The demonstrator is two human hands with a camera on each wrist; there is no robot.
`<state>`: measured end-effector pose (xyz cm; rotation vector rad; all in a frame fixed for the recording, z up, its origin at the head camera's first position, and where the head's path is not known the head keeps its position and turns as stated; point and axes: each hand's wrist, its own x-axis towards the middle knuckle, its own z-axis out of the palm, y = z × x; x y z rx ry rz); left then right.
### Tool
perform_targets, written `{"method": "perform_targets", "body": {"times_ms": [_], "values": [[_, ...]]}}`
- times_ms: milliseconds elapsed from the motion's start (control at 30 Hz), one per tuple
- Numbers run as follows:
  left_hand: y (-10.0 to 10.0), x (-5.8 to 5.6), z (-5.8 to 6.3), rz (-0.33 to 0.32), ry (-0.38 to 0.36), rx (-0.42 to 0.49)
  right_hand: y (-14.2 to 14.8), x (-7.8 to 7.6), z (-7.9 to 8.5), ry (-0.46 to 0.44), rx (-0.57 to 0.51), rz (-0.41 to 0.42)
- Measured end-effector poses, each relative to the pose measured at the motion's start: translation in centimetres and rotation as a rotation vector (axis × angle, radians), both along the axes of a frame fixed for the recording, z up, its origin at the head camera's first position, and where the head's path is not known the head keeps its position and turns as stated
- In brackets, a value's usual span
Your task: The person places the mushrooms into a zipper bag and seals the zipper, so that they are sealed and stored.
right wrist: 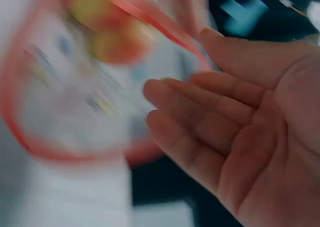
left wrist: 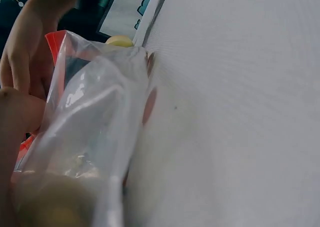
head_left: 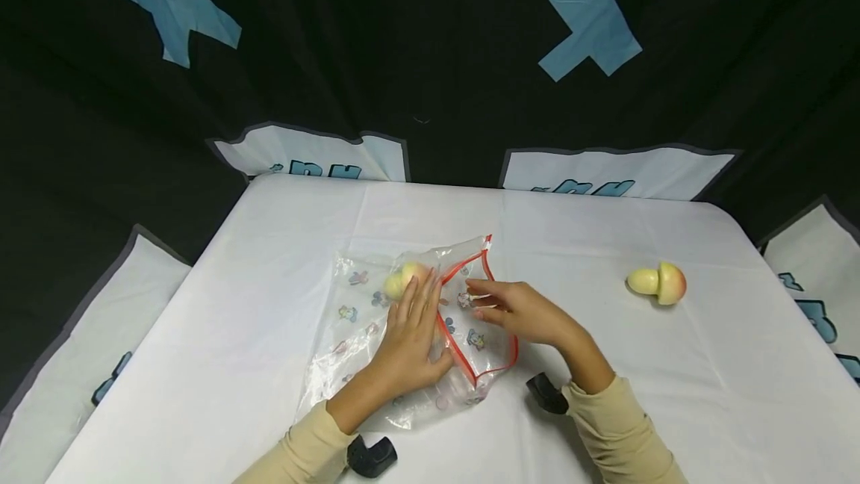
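White surface (head_left: 591,417) beneath; on it, a clear printed bag (head_left: 363,314), red-edged mouth facing rightward. Left hand (head_left: 411,343) laid across the bag, fingers straight, released, thumb spread. Right hand (head_left: 513,310) over the mouth, fingers loosely bent, gripping nothing. Inside, partly hidden by left fingertips, a yellow-pink mushroom-shaped piece (head_left: 396,286); well apart, out rightward, a matching loose piece (head_left: 661,283).

The head view is bright, the wrist views dimmer, the right one blurring the bag (right wrist: 75,156).

Head view from above, wrist views close (bag (head_left: 463,331) shared)
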<state>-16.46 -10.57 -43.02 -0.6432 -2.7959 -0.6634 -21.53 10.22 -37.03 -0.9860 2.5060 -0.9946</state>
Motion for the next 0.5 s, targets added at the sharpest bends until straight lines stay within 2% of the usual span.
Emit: {"method": "perform_targets", "body": {"times_ms": [100,200,267,367,433,500], "values": [[0.0,0.0,0.0,0.001,-0.009,0.003,3.4,0.0,1.9,0.080,0.007,-0.126],[0.1,0.0,0.0,0.001,-0.001,-0.002,7.1,0.0,3.4,0.168,0.103,-0.331],[0.1,0.0,0.0,0.002,0.004,-0.008,9.7,-0.3,3.8,0.173,0.191,-0.472],[0.1,0.0,-0.2,0.007,-0.001,-0.010,13.6,-0.8,3.4,0.074,0.312,-0.648],[0.1,0.1,-0.2,0.006,-0.006,-0.005,15.9,-1.1,2.6,-0.019,0.360,-0.715],[0.1,0.1,-0.2,0.004,-0.008,-0.001,17.9,-1.3,1.8,-0.108,0.381,-0.748]]}}
